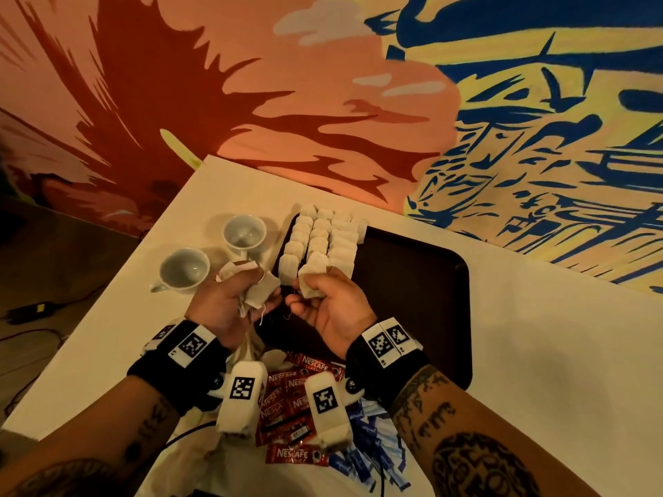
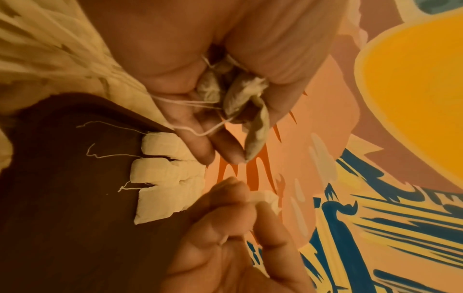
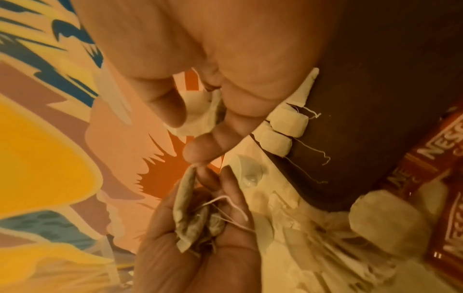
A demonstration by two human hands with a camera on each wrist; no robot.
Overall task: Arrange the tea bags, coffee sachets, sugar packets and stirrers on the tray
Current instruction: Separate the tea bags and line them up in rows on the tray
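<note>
The right hand (image 1: 332,304) pinches one tea bag (image 1: 311,279) just above the tray's (image 1: 423,281) near-left edge. The left hand (image 1: 229,303) clutches a bunch of bags (image 1: 260,294) beside it. Rows of bags (image 1: 324,238) fill the tray's far-left corner. Coffee sachets (image 1: 287,396) and blue packets (image 1: 373,450) lie on the worktop (image 1: 538,353) nearer than the tray; two cups (image 1: 184,269) stand left of it.

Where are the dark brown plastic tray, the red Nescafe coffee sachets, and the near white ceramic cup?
dark brown plastic tray (image 1: 412,267), head view, bare floor
red Nescafe coffee sachets (image 1: 287,396), head view, pile middle
near white ceramic cup (image 1: 183,269), head view, inner bowl
</note>
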